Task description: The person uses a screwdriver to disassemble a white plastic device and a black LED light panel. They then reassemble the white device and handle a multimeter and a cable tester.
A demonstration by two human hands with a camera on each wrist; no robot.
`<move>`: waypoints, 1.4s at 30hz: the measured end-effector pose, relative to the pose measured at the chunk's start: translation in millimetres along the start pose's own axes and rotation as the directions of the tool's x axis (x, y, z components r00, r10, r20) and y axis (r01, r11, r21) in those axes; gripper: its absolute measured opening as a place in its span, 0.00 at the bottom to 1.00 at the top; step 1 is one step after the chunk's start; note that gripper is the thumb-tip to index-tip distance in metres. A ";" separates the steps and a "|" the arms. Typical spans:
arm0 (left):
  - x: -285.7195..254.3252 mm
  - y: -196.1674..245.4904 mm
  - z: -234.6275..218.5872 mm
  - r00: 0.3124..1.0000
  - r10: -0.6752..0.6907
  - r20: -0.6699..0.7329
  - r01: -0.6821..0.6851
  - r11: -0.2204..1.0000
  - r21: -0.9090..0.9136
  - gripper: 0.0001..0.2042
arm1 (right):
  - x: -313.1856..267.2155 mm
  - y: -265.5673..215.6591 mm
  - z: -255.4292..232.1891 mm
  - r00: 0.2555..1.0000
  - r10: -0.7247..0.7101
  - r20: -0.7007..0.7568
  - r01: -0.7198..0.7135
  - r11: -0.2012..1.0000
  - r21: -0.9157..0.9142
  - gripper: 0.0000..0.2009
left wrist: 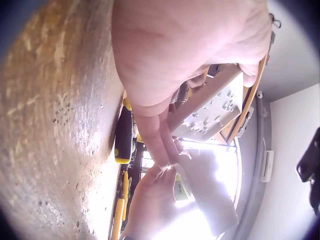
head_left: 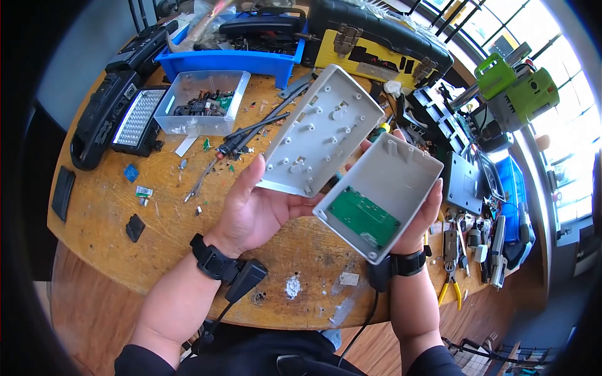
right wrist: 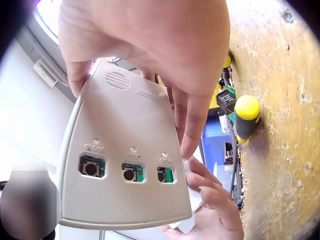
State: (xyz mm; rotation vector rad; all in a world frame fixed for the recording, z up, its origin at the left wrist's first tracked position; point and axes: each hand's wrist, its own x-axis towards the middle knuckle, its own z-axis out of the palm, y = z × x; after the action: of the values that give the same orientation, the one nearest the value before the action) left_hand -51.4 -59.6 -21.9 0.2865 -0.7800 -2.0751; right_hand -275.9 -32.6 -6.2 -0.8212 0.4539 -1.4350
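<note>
My left hand [head_left: 254, 216] grips one half of a light grey plastic casing [head_left: 326, 125] by its lower end, thumb on the near edge. Small pegs and slots dot its inner face, which is turned up. In my right hand [head_left: 427, 216] is the other half, a deeper shell [head_left: 401, 166], held from beneath and along its right side. A green circuit board [head_left: 364, 216] lies in the lower part of that shell. On its outer face, seen in the right wrist view, three openings show push buttons [right wrist: 129, 173] below a round slotted grille [right wrist: 118, 80]. The two halves are apart, tilted above the table.
A clear box of small parts [head_left: 202, 119] and a blue tray [head_left: 229, 64] stand at the back left. Behind sits a black and yellow toolbox [head_left: 376, 37]. Pliers [head_left: 450, 289], a green power tool [head_left: 514, 94] and a screwdriver [right wrist: 246, 117] are around; scraps litter the wooden table [head_left: 188, 250].
</note>
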 end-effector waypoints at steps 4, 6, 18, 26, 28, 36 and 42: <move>0.4 3.0 -1.8 0.996 -0.081 0.039 0.084 0.994 -0.076 0.42 | 1.4 -2.6 -7.3 0.989 0.001 0.150 -0.028 0.985 0.173 0.47; 0.4 3.6 -0.2 0.996 -0.084 0.038 0.086 0.993 -0.077 0.42 | 0.9 -3.3 -6.5 0.993 0.002 0.115 -0.022 0.985 0.173 0.47; 1.6 5.1 -1.7 0.983 -0.118 0.141 0.139 0.979 -0.151 0.44 | 3.3 -3.2 -12.8 0.982 0.010 0.187 -0.070 0.945 0.318 0.50; -0.7 4.0 -5.0 0.976 -0.107 0.188 0.144 0.969 -0.199 0.41 | 3.5 -5.0 -16.4 0.981 -0.012 0.196 -0.055 0.941 0.334 0.49; -2.0 1.2 -5.7 0.980 -0.065 0.191 0.091 0.987 -0.134 0.36 | 4.3 -6.0 -18.1 0.977 -0.011 0.214 -0.061 0.944 0.325 0.49; -2.7 2.6 -6.2 0.990 -0.070 0.125 0.071 0.997 -0.004 0.27 | 0.6 -3.5 -10.9 0.982 0.002 0.190 -0.038 0.982 0.185 0.44; 0.3 18.2 -9.3 0.988 0.129 -0.083 -0.084 0.908 0.409 0.16 | -0.8 1.7 -1.1 0.986 0.037 0.166 -0.060 0.988 0.141 0.40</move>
State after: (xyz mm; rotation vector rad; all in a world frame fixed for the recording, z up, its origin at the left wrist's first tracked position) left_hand -35.3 -71.5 -17.7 0.5673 -1.1326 -1.7657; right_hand -275.6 -32.2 -8.3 -0.7964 0.2402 -1.3276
